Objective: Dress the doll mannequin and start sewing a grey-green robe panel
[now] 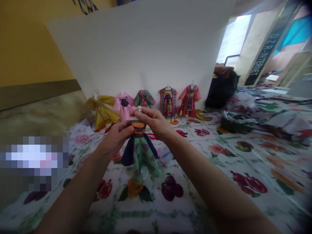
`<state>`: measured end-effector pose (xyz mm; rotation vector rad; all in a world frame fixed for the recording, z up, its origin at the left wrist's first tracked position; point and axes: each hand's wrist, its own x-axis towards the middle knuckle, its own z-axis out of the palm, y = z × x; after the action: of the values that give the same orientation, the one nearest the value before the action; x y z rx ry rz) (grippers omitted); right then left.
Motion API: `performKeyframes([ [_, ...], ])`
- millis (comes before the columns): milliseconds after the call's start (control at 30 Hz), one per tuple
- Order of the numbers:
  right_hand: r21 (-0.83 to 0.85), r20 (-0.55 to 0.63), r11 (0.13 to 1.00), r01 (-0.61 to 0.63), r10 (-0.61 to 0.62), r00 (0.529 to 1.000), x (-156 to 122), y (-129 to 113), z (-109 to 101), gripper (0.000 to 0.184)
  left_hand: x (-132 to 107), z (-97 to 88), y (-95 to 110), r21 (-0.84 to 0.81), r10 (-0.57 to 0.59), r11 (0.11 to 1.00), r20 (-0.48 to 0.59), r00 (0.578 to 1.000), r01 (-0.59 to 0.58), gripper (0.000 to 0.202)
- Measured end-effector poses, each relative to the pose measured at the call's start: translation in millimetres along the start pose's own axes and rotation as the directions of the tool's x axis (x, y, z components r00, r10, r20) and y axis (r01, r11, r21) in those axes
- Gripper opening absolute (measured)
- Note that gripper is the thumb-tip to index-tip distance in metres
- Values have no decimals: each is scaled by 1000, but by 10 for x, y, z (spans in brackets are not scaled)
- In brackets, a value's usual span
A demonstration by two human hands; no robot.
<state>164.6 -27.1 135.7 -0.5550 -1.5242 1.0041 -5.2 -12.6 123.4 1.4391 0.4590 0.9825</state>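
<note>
Both my hands hold up a small doll dress (140, 152) with an orange and dark bodice, a green flowered skirt and dark blue side panels. My left hand (116, 136) pinches the bodice from the left. My right hand (151, 119) grips the top from the right, beside a small white hanger tip. The skirt hangs down over the fruit-patterned cloth (219, 182). Behind it, several miniature costumes stand in a row against a white board (146, 48): yellow (102, 110), pink (123, 104), green (143, 98), multicoloured (168, 101) and red (189, 100).
A black bag (221, 87) stands right of the row. Piles of fabric and paper (268, 117) cover the right side. A yellow wall is at the left. A blurred patch sits at the left edge.
</note>
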Motion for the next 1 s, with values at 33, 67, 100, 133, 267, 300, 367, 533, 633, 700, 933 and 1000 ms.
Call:
performKeyframes([
  [33, -6, -4, 1000, -3, 3, 1000, 5, 13, -2, 25, -10, -8, -26, 37, 21, 999, -10, 1000, -21, 38],
  [67, -7, -3, 1000, -8, 8, 1000, 9, 26, -1, 26, -17, -14, -49, 68, 40, 997, -24, 999, -38, 34],
  [100, -4, -3, 1000, -12, 12, 1000, 12, 38, 0, 26, -21, -16, -68, 93, 51, 995, -41, 998, -47, 31],
  [133, 2, -3, 1000, -15, 15, 1000, 14, 48, 2, 27, -21, -14, -82, 111, 57, 993, -58, 997, -51, 29],
  [267, 58, 2, 998, -11, 11, 1000, 15, 68, -4, 27, -6, 1, -92, 140, 62, 989, -90, 994, -49, 31],
  [300, 74, 11, 997, -11, 10, 1000, 16, 70, -11, 26, -1, 1, -88, 144, 64, 988, -87, 994, -51, 32],
  [367, 102, 26, 995, -12, 10, 1000, 18, 78, -25, 25, 9, -7, -83, 146, 66, 988, -69, 995, -55, 32],
  [533, 181, 43, 983, -34, 27, 999, 31, 119, -52, 26, 47, -40, -98, 96, 61, 994, 0, 998, -61, 44],
  [633, 192, 44, 980, -52, 45, 998, 33, 134, -54, 27, 64, -43, -114, 39, 38, 998, 21, 999, -39, 48],
  [700, 176, 48, 982, -62, 54, 997, 30, 132, -50, 29, 63, -39, -116, 21, 23, 999, 36, 999, -23, 48],
  [933, 103, 4, 995, -14, 13, 1000, 18, 65, 11, 24, 36, -15, 11, 31, 43, 999, 46, 998, -44, 50],
  [1000, 53, -13, 999, 2, -1, 1000, 15, 49, 29, 24, 42, 0, 60, 52, 52, 997, 12, 999, -53, 48],
])
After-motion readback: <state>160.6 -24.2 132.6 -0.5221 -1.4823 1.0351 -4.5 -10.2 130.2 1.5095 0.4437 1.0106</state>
